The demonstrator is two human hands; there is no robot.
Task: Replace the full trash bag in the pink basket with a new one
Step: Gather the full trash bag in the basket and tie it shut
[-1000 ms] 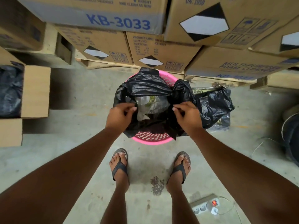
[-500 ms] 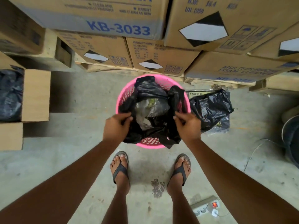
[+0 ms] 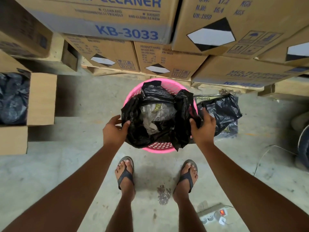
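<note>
While the bag (image 3: 155,96) sits in the basket (image 3: 158,147), head view, step: gathering the full bag's mouth, judged from both hands on its rim; nothing is lifted out yet.
Next move: likely to draw the two held edges together over the basket's middle, then pull straight up. The thin plastic looks apt to tear or spill if tugged from one side only.
Left hand (image 3: 113,131): at the basket's left rim, narrowly open, with the thumb on the bag's left edge and the fingers outside it, pinching the plastic.
Right hand (image 3: 204,128): at the basket's right rim, thumb and fingers closed on a bunched fold of the bag's right edge; the fingertips are partly hidden behind the fold.
Bag: black, inside the basket, its mouth open and slack, with flaps draped over the near rim and standing up at the far rim.
Trash (image 3: 155,114): pale wrappers and scraps, seen through the mouth at the basket's middle.
Basket: pink and perforated, on the floor (image 3: 83,164), just ahead of the feet (image 3: 125,171).
New bag (image 3: 222,111): a loose black bag just right of the basket, lying on a flat printed pack (image 3: 203,98); I take it for the replacement.
Boxes (image 3: 167,64): stacked behind the basket.
Power strip (image 3: 212,216): on the floor, well on the near side of the basket and to its right.
</note>
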